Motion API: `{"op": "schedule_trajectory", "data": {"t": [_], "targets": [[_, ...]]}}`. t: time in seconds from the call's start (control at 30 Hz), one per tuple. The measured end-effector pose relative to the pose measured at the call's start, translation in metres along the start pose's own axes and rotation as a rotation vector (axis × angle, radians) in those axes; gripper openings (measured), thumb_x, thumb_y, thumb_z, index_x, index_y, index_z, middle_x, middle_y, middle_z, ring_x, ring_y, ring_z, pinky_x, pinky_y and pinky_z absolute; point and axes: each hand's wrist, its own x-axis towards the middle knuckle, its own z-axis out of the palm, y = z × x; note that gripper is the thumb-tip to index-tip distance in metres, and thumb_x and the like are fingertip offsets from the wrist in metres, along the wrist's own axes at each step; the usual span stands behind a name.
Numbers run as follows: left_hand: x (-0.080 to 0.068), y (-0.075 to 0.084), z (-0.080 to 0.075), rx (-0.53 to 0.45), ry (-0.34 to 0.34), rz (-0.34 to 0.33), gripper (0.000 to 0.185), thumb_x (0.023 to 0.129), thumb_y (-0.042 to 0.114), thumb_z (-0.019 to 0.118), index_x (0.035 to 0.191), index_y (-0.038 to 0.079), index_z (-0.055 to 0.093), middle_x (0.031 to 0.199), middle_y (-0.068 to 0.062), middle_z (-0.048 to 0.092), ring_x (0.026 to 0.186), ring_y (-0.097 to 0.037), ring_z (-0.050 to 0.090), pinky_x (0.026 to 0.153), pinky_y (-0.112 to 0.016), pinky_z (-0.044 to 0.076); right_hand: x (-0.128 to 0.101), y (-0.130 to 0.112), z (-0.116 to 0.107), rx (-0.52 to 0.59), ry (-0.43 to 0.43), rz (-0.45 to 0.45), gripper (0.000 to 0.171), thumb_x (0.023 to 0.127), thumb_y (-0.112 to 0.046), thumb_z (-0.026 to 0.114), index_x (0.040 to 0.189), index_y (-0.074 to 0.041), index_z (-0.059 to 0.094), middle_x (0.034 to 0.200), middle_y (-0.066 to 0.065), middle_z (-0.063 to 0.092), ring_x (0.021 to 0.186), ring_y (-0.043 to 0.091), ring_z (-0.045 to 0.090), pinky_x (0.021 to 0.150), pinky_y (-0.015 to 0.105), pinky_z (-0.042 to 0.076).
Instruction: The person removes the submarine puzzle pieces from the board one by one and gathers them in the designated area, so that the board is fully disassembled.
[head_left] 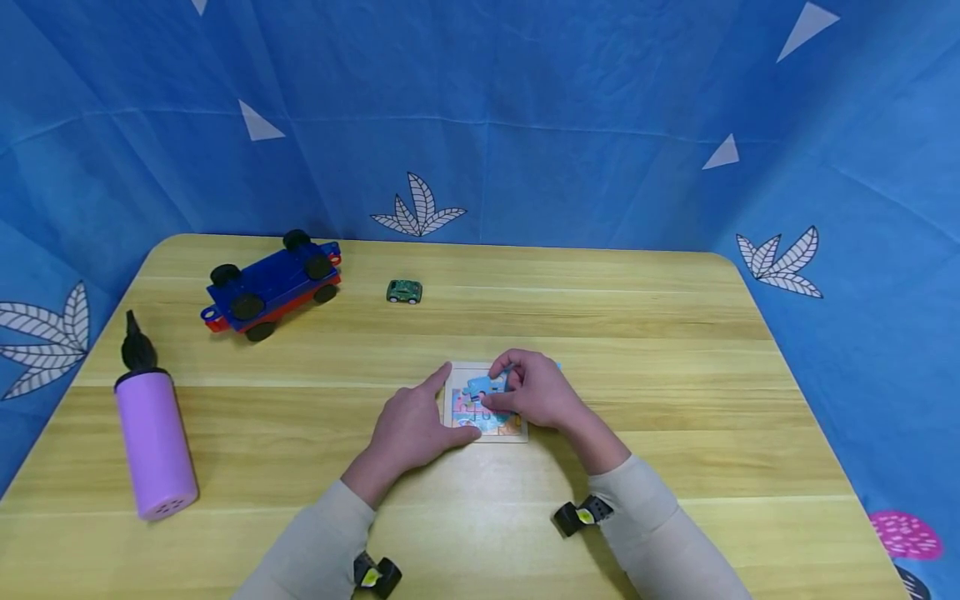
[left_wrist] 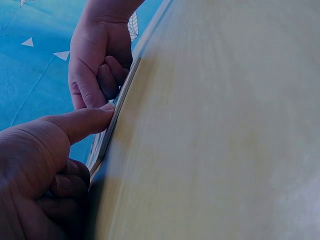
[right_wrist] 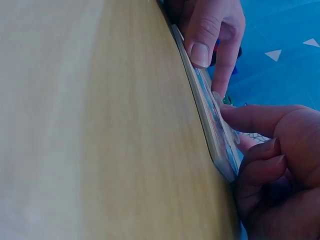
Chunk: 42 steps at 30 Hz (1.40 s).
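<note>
A small jigsaw puzzle board (head_left: 486, 438) with a pale frame and a pink and blue picture lies on the table. My left hand (head_left: 411, 427) steadies its left side, with the index finger stretched along the edge and the thumb pressing the near rim. Over the upper part of the board, my right hand (head_left: 536, 390) pinches a blue puzzle piece (head_left: 480, 386) between thumb and fingers. In the right wrist view the piece (right_wrist: 231, 125) sits slightly tilted above the board's surface. The right hand hides the board's upper right corner.
Beyond the board stands a small green toy car (head_left: 405, 291). A blue and red toy wagon (head_left: 273, 283) lies tipped over at the back left. A purple hand pump (head_left: 156, 442) with a black nozzle lies near the left edge. Blue patterned cloth (head_left: 525, 125) hangs behind the table.
</note>
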Motion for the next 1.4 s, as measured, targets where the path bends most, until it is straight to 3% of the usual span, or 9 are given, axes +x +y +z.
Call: {"op": "schedule_trajectory", "data": {"t": [0.33,0.5,0.67,0.9,1.17,1.4], "targets": [[-0.001,0.0,-0.001,-0.003,0.004,-0.01,0.107,0.073,0.056,0.084,0.156,0.008,0.036,0.057,0.0,0.051,0.064,-0.02,0.051,0.066,-0.036,0.047,-0.01,0.004,-0.001,0.059,0.062,-0.086,0.031,0.08,-0.019,0.087,0.102,-0.011,0.067,0.061,-0.003,0.041,0.053,0.011,0.036,0.067,0.035,0.043],[-0.001,0.001,0.0,-0.016,0.004,-0.022,0.108,0.072,0.055,0.085,0.156,0.009,0.036,0.054,-0.002,0.048,0.055,-0.019,0.045,0.057,-0.033,0.041,-0.018,0.009,-0.005,0.095,0.11,-0.096,0.034,0.077,-0.018,0.089,0.103,-0.008,0.068,0.061,-0.003,0.038,0.052,0.008,0.035,0.064,0.032,0.04],[-0.001,0.001,0.001,-0.018,0.007,-0.018,0.109,0.072,0.055,0.085,0.156,0.009,0.035,0.053,-0.003,0.047,0.053,-0.018,0.043,0.057,-0.033,0.042,-0.027,0.016,-0.013,0.117,0.146,-0.097,0.032,0.078,-0.012,0.088,0.103,-0.005,0.068,0.062,-0.003,0.038,0.054,0.01,0.036,0.063,0.03,0.039],[-0.001,0.0,0.002,-0.019,0.02,-0.006,0.109,0.072,0.056,0.085,0.156,0.008,0.036,0.053,-0.003,0.049,0.055,-0.018,0.046,0.061,-0.033,0.045,-0.038,0.025,-0.025,0.113,0.184,-0.078,0.028,0.079,-0.01,0.086,0.1,-0.009,0.068,0.061,-0.003,0.038,0.054,0.012,0.037,0.065,0.032,0.041],[-0.001,0.001,0.003,-0.018,0.026,-0.001,0.109,0.071,0.056,0.085,0.156,0.008,0.036,0.053,-0.003,0.047,0.054,-0.018,0.044,0.058,-0.033,0.043,-0.046,0.038,-0.038,0.124,0.211,-0.041,0.031,0.079,-0.009,0.086,0.103,-0.007,0.067,0.062,-0.001,0.038,0.052,0.012,0.037,0.055,0.028,0.037],[-0.001,0.002,0.003,-0.021,0.03,-0.001,0.109,0.071,0.055,0.086,0.156,0.007,0.036,0.053,-0.003,0.047,0.054,-0.019,0.043,0.056,-0.033,0.042,-0.052,0.048,-0.054,0.097,0.238,-0.018,0.031,0.079,-0.009,0.086,0.103,-0.007,0.067,0.062,-0.001,0.039,0.053,0.012,0.038,0.061,0.03,0.041]]}}
